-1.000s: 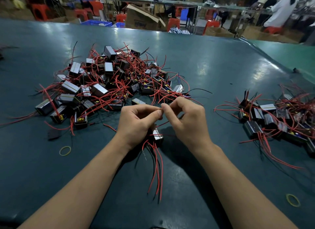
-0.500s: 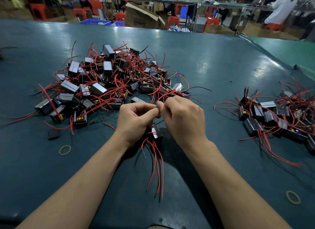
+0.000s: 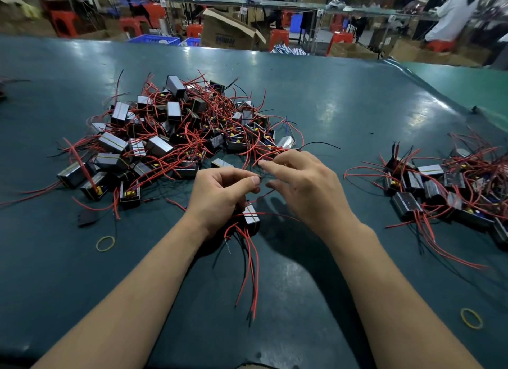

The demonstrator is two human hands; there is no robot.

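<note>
Two bare hands meet at the middle of the green table (image 3: 357, 107), as I read it from the head view. The left hand (image 3: 220, 195) is curled. Its thumb and forefinger are pressed tip to tip on something thin and dark that I cannot identify. Its lower fingers are closed round a silver-and-black block (image 3: 251, 217), which sits just under the hand, near its right edge.

From that block a sheaf of red leads (image 3: 251, 272) trails toward the near edge, with a few black strands among them.

The right hand (image 3: 305, 187) is just beside the left but apart from it. Its fingers are loosely bent and parted, with the forefinger reaching left and the thumb below it. I can make out nothing held between them.

Far and left of the hands lies the large heap (image 3: 178, 137) of similar blocks tangled in red wire. Well apart on the right lies a smaller heap (image 3: 439, 187).

One yellow rubber band (image 3: 105, 243) lies flat to the left of the left forearm. A second band (image 3: 471, 318) lies near the right forearm, close to the table's near edge.
</note>
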